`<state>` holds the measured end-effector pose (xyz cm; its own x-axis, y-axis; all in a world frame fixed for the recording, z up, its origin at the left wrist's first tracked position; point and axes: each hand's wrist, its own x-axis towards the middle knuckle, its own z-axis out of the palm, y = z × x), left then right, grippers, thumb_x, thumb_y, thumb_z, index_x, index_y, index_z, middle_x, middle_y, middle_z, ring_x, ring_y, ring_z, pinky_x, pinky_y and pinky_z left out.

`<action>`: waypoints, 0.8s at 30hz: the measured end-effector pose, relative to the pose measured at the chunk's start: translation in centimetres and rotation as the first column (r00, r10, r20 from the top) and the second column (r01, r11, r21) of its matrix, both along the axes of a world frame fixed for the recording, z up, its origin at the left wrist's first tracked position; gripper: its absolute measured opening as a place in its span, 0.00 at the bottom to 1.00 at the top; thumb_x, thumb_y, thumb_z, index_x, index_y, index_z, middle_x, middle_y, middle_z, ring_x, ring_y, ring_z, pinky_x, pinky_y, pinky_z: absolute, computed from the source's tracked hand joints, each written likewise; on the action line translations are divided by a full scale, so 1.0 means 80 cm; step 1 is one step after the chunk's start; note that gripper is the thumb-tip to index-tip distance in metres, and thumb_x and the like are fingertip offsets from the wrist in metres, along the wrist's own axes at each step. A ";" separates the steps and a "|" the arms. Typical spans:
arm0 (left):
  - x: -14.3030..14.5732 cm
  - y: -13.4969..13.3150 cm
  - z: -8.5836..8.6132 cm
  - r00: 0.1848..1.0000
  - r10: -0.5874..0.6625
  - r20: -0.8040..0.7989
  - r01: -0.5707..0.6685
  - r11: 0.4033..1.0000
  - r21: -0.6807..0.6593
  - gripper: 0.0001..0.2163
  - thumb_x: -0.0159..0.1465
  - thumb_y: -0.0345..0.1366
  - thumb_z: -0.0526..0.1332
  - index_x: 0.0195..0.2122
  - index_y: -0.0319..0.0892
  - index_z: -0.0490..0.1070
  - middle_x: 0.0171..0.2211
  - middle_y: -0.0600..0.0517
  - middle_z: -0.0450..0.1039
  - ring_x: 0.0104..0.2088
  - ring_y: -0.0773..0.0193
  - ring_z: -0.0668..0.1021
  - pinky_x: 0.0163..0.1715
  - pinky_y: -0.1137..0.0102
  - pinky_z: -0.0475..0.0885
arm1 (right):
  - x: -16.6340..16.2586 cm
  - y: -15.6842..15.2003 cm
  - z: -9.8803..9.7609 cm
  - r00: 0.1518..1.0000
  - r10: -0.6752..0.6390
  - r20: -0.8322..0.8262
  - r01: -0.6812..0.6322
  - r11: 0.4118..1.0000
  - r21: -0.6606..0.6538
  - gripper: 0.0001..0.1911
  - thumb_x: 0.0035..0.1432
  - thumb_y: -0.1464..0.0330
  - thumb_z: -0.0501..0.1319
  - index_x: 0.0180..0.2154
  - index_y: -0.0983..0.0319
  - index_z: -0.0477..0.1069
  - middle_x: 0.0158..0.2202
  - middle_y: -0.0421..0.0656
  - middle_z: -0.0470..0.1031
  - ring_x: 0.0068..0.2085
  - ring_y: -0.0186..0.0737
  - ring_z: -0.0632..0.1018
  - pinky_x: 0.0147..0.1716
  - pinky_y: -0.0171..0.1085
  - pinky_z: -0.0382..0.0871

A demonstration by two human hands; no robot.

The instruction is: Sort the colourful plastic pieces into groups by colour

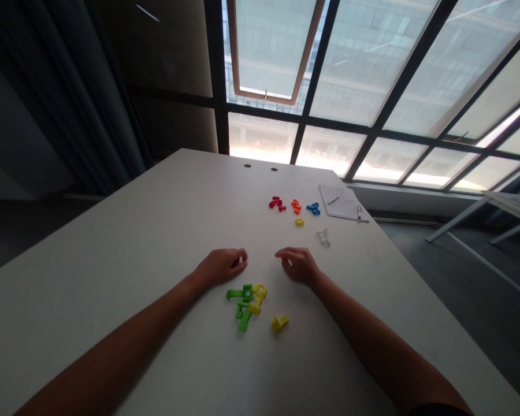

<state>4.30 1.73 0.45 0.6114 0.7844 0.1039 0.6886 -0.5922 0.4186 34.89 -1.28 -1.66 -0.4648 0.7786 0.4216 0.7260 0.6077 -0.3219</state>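
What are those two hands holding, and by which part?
Nothing that shows. The left hand and right hand rest on the white table, fingers curled, palms hidden, apart from the green and yellow pieces nearby.

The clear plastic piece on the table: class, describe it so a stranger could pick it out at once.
Start at the white table and find the paper pad near its far right edge. Nearer than the pad, beyond the right hand, lies the clear piece. The coloured pieces beyond it are red, orange, blue or yellow; it alone is see-through.
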 end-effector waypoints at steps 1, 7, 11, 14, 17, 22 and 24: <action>0.000 0.000 0.000 1.000 -0.003 0.001 0.003 1.000 -0.002 0.09 0.67 0.43 0.58 0.40 0.48 0.74 0.29 0.57 0.77 0.28 0.65 0.76 0.30 0.71 0.64 | -0.004 -0.018 0.001 0.995 0.095 -0.016 -0.095 0.995 -0.009 0.17 0.64 0.73 0.56 0.49 0.56 0.79 0.48 0.44 0.83 0.44 0.36 0.84 0.47 0.34 0.76; 0.000 -0.001 0.000 1.000 -0.015 0.015 0.015 1.000 0.000 0.08 0.68 0.43 0.57 0.40 0.48 0.74 0.29 0.57 0.77 0.28 0.65 0.76 0.30 0.71 0.64 | -0.017 -0.081 0.011 0.937 0.310 -0.162 -0.307 0.951 0.045 0.20 0.63 0.72 0.56 0.52 0.53 0.77 0.52 0.45 0.82 0.37 0.35 0.84 0.39 0.35 0.78; 0.000 -0.001 0.000 1.000 -0.014 0.011 0.014 1.000 0.009 0.08 0.68 0.43 0.58 0.40 0.48 0.74 0.29 0.57 0.77 0.28 0.65 0.76 0.30 0.71 0.63 | -0.032 -0.081 0.016 0.923 0.376 -0.084 -0.378 0.926 -0.004 0.20 0.63 0.70 0.57 0.53 0.52 0.77 0.54 0.44 0.81 0.40 0.36 0.84 0.41 0.34 0.78; 0.001 -0.001 0.000 1.000 -0.011 0.005 0.011 1.000 0.014 0.08 0.68 0.43 0.58 0.40 0.48 0.74 0.29 0.57 0.77 0.28 0.65 0.76 0.30 0.71 0.63 | -0.040 -0.076 0.015 0.942 0.336 -0.005 -0.336 0.941 -0.047 0.20 0.62 0.72 0.57 0.51 0.52 0.79 0.55 0.41 0.80 0.45 0.36 0.84 0.45 0.34 0.77; 0.001 0.000 -0.001 1.000 -0.012 -0.003 0.012 1.000 0.005 0.08 0.68 0.43 0.57 0.40 0.48 0.74 0.29 0.56 0.77 0.28 0.64 0.76 0.30 0.71 0.63 | -0.032 -0.066 0.012 0.980 0.199 0.009 -0.198 0.979 -0.056 0.21 0.61 0.75 0.57 0.51 0.53 0.79 0.56 0.40 0.79 0.48 0.36 0.84 0.49 0.34 0.76; 0.000 0.003 -0.004 1.000 -0.019 -0.004 0.019 1.000 0.005 0.08 0.68 0.43 0.58 0.41 0.48 0.74 0.30 0.56 0.77 0.29 0.64 0.76 0.31 0.71 0.63 | 0.003 -0.035 0.010 0.978 -0.183 0.097 0.187 0.981 -0.043 0.18 0.64 0.74 0.57 0.50 0.53 0.79 0.60 0.40 0.76 0.52 0.39 0.81 0.54 0.39 0.74; -0.001 0.003 -0.004 1.000 -0.027 0.000 0.027 1.000 0.013 0.08 0.68 0.43 0.57 0.41 0.48 0.74 0.30 0.56 0.77 0.29 0.64 0.76 0.31 0.71 0.63 | 0.017 -0.021 0.010 0.935 -0.321 0.147 0.328 0.945 -0.019 0.15 0.66 0.72 0.58 0.49 0.53 0.80 0.63 0.40 0.74 0.52 0.41 0.81 0.54 0.41 0.74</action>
<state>4.24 1.96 0.09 0.6320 0.7666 0.1137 0.6725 -0.6155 0.4109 36.24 -2.95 -0.90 -0.2358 0.9128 0.3334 0.9210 0.3194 -0.2231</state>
